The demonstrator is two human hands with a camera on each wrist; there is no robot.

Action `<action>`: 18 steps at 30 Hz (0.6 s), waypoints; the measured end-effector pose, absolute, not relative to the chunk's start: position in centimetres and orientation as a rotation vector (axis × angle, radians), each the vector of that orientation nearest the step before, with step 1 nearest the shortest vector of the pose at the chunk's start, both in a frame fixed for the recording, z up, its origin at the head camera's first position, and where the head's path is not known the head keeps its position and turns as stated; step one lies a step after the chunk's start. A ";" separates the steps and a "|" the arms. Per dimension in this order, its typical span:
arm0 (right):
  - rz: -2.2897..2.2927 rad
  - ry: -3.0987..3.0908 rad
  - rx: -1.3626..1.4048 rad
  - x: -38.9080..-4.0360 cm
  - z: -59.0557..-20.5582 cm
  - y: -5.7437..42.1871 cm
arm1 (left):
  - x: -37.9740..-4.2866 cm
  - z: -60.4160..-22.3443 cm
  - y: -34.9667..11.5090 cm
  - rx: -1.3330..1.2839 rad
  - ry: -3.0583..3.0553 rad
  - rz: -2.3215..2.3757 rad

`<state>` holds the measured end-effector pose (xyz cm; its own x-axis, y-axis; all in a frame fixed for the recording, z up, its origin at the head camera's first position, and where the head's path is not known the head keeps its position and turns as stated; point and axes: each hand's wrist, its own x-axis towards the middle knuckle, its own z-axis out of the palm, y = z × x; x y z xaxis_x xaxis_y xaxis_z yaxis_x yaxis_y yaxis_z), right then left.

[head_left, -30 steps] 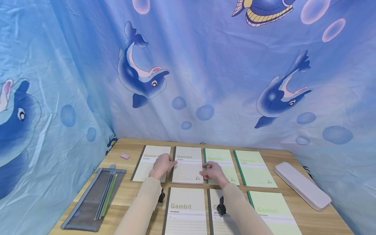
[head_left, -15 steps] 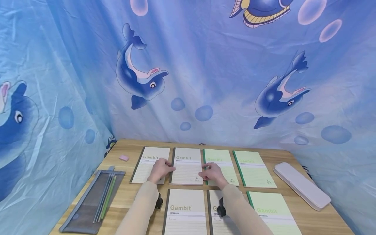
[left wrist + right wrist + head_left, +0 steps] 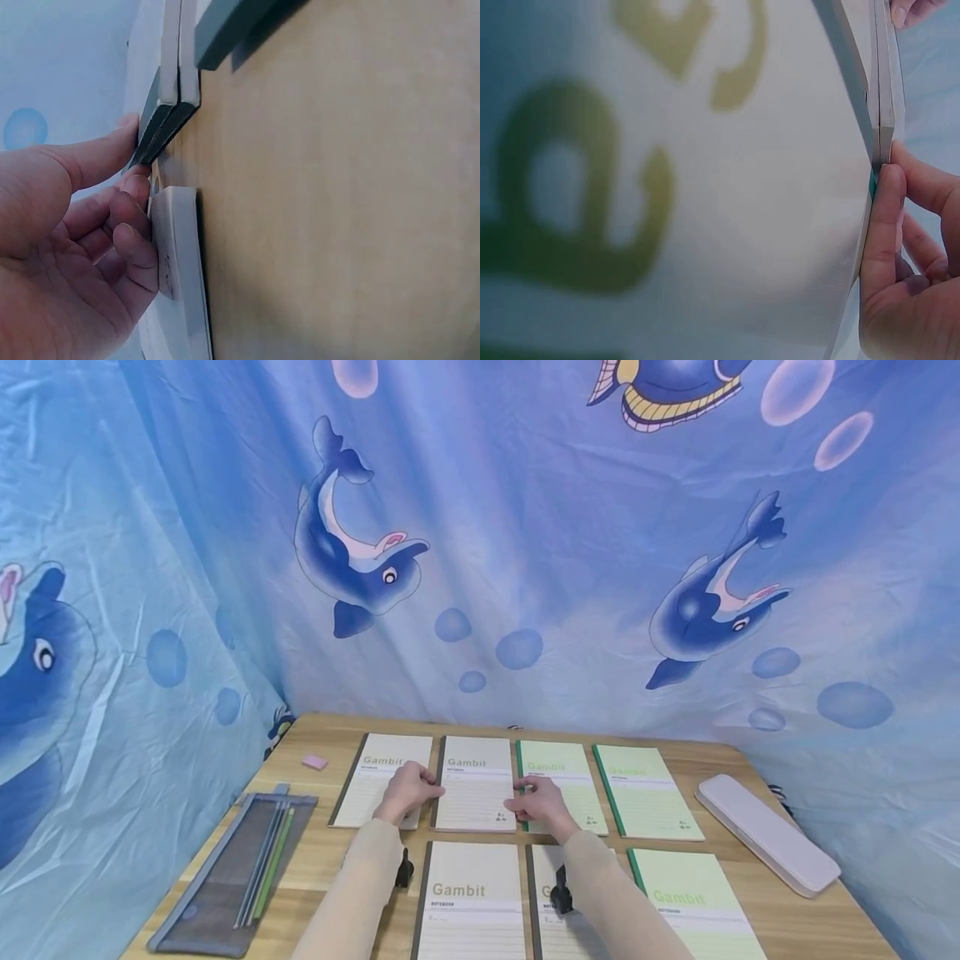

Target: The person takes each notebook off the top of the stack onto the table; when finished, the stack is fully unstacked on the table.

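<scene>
In the head view, a stack of white Gambit notebooks [image 3: 472,768] with dark spines lies second from the left in the back row. My left hand [image 3: 407,789] pinches its dark spine edge between thumb and fingers; the left wrist view shows two notebooks [image 3: 176,60] one on the other there. At the opposite edge my right hand [image 3: 540,802] holds the stack with thumb and finger, seen close in the right wrist view. Left of it, under my left hand, is another white notebook [image 3: 375,789]. A green notebook [image 3: 570,777] lies beneath my right hand.
Another green notebook [image 3: 648,793] ends the back row. Nearer lie white notebooks [image 3: 468,910] and a green one [image 3: 690,893]. A mesh pencil pouch [image 3: 225,860] and a pink eraser [image 3: 314,762] are at left, a pale pencil case [image 3: 765,835] at right.
My left hand has come slightly down and toward me along the spine edge of the notebooks. The right hand stays at the opposite edge. The head view has shifted a little.
</scene>
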<state>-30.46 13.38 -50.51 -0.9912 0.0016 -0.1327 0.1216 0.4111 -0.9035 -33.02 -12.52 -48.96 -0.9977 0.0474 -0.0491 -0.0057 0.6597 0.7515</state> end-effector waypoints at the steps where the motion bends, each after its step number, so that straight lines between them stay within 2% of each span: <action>1: -1.637 2.549 0.105 -30.5 -50.6 13.4 | -33.0 -48.9 -12.6 0.035 2.799 1.267; 18: -1.607 2.623 0.106 -30.3 -50.6 13.0 | -33.5 -49.0 -12.9 0.086 2.760 1.273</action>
